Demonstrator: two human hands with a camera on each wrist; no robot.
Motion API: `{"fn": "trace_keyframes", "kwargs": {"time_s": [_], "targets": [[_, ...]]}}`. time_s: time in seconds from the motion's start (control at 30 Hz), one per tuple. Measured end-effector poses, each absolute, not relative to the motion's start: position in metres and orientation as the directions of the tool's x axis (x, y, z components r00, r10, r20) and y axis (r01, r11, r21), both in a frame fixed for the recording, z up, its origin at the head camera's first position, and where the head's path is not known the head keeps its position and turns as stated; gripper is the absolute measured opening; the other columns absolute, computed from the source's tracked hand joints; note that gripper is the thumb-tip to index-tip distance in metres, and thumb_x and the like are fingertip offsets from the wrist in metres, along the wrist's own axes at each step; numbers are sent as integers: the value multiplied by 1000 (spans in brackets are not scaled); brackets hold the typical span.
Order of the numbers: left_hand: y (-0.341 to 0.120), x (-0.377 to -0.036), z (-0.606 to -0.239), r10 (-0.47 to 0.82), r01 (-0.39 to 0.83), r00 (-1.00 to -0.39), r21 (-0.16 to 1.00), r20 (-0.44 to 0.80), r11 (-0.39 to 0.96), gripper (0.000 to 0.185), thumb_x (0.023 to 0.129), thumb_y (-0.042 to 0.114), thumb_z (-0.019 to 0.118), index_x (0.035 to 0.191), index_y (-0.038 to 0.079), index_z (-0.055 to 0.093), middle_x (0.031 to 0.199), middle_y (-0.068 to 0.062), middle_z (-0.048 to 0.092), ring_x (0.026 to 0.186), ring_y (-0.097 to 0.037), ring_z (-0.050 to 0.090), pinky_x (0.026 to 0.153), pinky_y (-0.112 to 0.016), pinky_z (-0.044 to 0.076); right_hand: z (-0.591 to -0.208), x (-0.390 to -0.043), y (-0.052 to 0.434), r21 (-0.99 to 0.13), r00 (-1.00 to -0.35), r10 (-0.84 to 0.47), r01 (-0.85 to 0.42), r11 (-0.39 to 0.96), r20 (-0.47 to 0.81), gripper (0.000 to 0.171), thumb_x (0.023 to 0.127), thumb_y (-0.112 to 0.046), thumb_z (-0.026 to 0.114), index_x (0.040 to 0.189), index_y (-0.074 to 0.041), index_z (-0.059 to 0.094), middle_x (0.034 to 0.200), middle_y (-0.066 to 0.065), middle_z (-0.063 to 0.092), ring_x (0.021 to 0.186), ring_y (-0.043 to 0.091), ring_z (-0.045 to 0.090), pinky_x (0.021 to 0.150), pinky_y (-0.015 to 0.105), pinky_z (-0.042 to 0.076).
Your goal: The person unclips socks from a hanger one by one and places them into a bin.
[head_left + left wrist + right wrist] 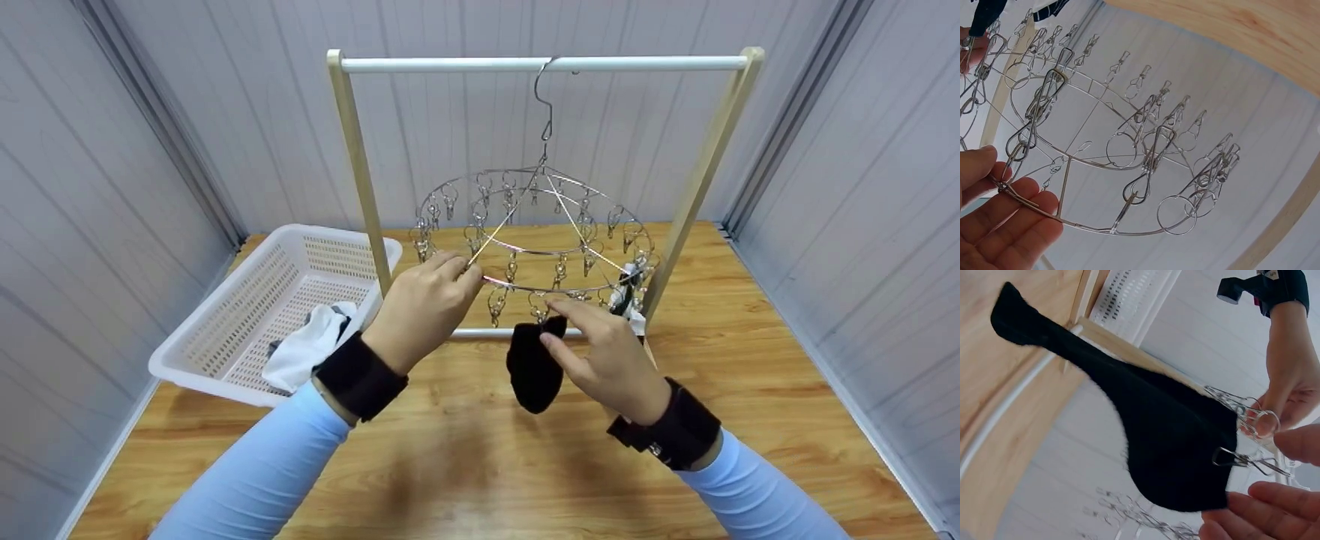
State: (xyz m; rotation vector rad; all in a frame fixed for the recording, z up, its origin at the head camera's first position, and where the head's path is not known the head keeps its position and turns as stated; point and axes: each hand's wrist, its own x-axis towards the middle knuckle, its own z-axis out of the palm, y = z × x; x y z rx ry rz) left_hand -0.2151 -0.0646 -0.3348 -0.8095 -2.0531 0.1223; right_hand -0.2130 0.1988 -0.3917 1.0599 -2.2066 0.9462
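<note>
A round metal sock hanger [577,291] with several wire clips hangs by its hook. My left hand [433,304] grips its outer ring at the front left; in the left wrist view the thumb and curled fingers [1022,219] hold the wire. A black sock [534,367] hangs from the front of the ring, and in the right wrist view a wire clip [1247,461] bites its cuff. Beside that clip is my right hand [611,360], thumb and fingers spread apart around it. Its fingertips [1224,517] lie by the cuff edge.
The hanger's rack has a white rail [652,63] and wooden posts [356,165]. Left of it, a white plastic basket [199,330] holds white and dark fabric pieces [311,345]. Dark and white items [626,300] hang at the ring's right. Panelled walls enclose the wooden table [450,465].
</note>
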Motion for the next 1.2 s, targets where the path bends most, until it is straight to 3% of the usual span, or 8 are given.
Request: {"fn": "trace_keyframes", "kwargs": {"time_s": [0.2, 0.33, 0.63, 0.77, 0.93, 1.07, 1.2], "targets": [[-65, -215, -336, 590, 512, -390, -366, 707, 777, 4, 98, 1, 72, 94, 2, 72, 94, -15, 80, 91, -30, 79, 82, -37, 68, -396, -220, 193, -496, -627, -449, -779, 384, 637, 41, 100, -7, 73, 136, 13, 67, 136, 29, 72, 132, 45, 68, 115, 58, 53], [-64, -217, -338, 585, 515, -379, -361, 717, 777, 5, 94, -2, 75, 92, 2, 71, 94, -15, 80, 89, -29, 79, 80, -37, 68, -395, -226, 192, -556, -644, -450, -763, 329, 618, 34, 101, -5, 71, 131, 11, 70, 130, 26, 75, 125, 43, 72, 109, 57, 57], [-65, -217, -339, 581, 516, -380, -357, 720, 779, 6, 94, 3, 78, 93, 2, 73, 94, -14, 80, 90, -28, 79, 80, -35, 68, -393, -232, 189, -579, -648, -448, -758, 299, 616, 14, 97, -3, 78, 109, 4, 78, 111, 17, 82, 99, 33, 78, 88, 43, 66], [-66, -217, -341, 573, 531, -388, -332, 722, 779, 6, 96, 4, 77, 93, 3, 72, 92, -11, 80, 87, -26, 77, 79, -35, 68, -392, -231, 189, -605, -671, -448, -736, 304, 591, 12, 95, -4, 81, 104, 4, 79, 108, 16, 82, 97, 31, 80, 90, 44, 66], [-66, -218, -345, 535, 556, -401, -266, 744, 788, 7, 100, 9, 75, 104, 4, 74, 94, -10, 80, 87, -25, 77, 79, -35, 67, -391, -230, 187, -619, -688, -440, -720, 314, 576, 10, 94, -3, 81, 102, 4, 79, 105, 16, 83, 99, 33, 80, 96, 47, 65], [-67, -216, -347, 498, 566, -410, -215, 764, 796, 24, 99, 12, 78, 121, 3, 75, 104, -13, 81, 98, -29, 78, 89, -38, 67, -391, -229, 185, -631, -702, -427, -707, 319, 570, 10, 95, -3, 81, 102, 3, 79, 102, 15, 83, 98, 32, 80, 96, 47, 65], [-67, -210, -347, 476, 568, -399, -195, 784, 799, 38, 93, 11, 82, 128, -1, 73, 115, -17, 79, 111, -34, 76, 104, -43, 63, -391, -229, 184, -637, -710, -409, -700, 322, 574, 10, 95, -3, 81, 102, 3, 79, 100, 14, 83, 95, 31, 80, 92, 43, 65]]}}
